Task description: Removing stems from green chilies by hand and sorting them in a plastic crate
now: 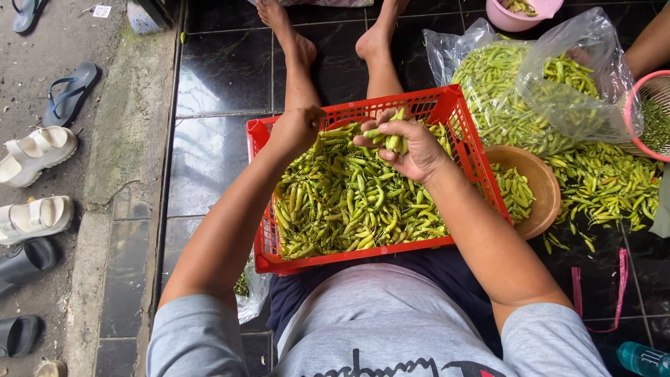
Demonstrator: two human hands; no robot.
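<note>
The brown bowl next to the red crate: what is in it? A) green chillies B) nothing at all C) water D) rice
A: the brown bowl, just right of the red crate, has a small heap of green chillies in it, the same kind that fills the crate and that the right hand holds.
</note>
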